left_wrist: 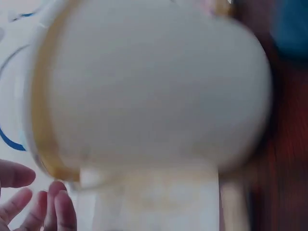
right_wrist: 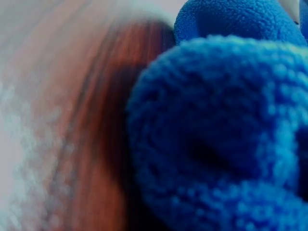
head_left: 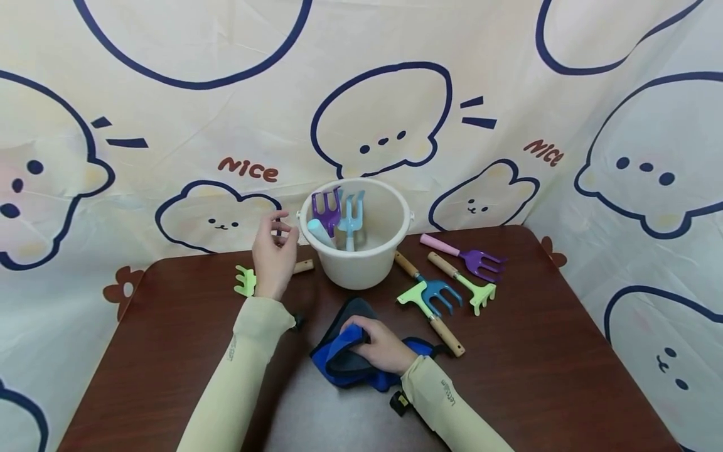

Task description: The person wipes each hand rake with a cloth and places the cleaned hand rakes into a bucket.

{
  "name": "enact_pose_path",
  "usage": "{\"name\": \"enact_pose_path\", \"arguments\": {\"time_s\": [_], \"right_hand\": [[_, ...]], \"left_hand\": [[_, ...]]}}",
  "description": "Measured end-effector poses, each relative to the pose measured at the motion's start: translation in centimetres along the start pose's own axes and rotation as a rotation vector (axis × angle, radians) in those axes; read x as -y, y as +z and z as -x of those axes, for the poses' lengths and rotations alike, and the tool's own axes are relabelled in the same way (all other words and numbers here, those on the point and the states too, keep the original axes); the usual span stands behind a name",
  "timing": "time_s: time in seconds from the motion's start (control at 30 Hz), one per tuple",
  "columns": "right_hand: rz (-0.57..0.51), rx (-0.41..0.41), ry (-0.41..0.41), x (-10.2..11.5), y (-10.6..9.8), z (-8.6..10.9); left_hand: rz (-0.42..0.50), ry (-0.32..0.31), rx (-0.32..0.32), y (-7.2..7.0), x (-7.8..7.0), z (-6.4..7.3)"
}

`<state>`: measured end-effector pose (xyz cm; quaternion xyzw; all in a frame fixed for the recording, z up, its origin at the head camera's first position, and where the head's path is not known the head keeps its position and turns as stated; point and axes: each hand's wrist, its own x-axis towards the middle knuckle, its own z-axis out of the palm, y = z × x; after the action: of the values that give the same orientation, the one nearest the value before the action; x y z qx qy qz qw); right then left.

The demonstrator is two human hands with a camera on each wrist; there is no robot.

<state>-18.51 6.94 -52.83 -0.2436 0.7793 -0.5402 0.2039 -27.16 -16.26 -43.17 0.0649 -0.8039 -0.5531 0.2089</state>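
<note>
My right hand (head_left: 385,346) grips a bunched blue and dark grey cloth (head_left: 351,370) on the table. Its blue fleecy side fills much of the right wrist view (right_wrist: 216,125). Beside the white bucket (head_left: 361,270), my left hand (head_left: 275,257) is raised with loosely bent fingers and nothing in them. In the left wrist view the bucket (left_wrist: 159,86) looms blurred, the fingertips near its rim. Inside the bucket stand a purple hand fork (head_left: 327,213), a light blue hand fork (head_left: 351,220) and a light blue handle (head_left: 321,232).
A green rake (head_left: 245,280) lies partly hidden behind the left hand. Right of the bucket lie a purple fork with pink handle (head_left: 480,262), a green rake (head_left: 480,294), a blue fork (head_left: 439,292) and a green hoe-like tool (head_left: 417,295). A printed curtain (head_left: 361,37) backs the brown table (head_left: 542,351).
</note>
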Motion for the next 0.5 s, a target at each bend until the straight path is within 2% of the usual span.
{"name": "enact_pose_path", "arguments": {"time_s": [0.1, 0.17, 0.2, 0.27, 0.33, 0.43, 0.5], "right_hand": [[-0.001, 0.004, 0.008, 0.0, 0.1, 0.0], [-0.002, 0.003, 0.014, 0.1, 0.1, 0.0], [-0.002, 0.003, 0.017, 0.1, 0.1, 0.0], [-0.004, 0.001, 0.019, 0.2, 0.1, 0.1], [-0.004, -0.002, 0.017, 0.2, 0.1, 0.1], [-0.003, -0.005, 0.013, 0.3, 0.1, 0.1], [-0.006, -0.004, 0.010, 0.4, 0.1, 0.1]], "left_hand": [[-0.180, 0.106, -0.056, -0.6, 1.6, -0.1], [-0.302, 0.146, -0.048, -1.1, 2.8, -0.2], [-0.369, 0.159, -0.022, -1.3, 3.5, -0.3], [-0.491, 0.165, 0.064, -1.5, 4.8, -0.4], [-0.592, 0.158, 0.179, -1.6, 6.0, -0.4], [-0.704, 0.124, 0.335, -1.3, 7.4, -0.4], [-0.757, 0.097, 0.407, -0.9, 7.9, -0.2]]}}
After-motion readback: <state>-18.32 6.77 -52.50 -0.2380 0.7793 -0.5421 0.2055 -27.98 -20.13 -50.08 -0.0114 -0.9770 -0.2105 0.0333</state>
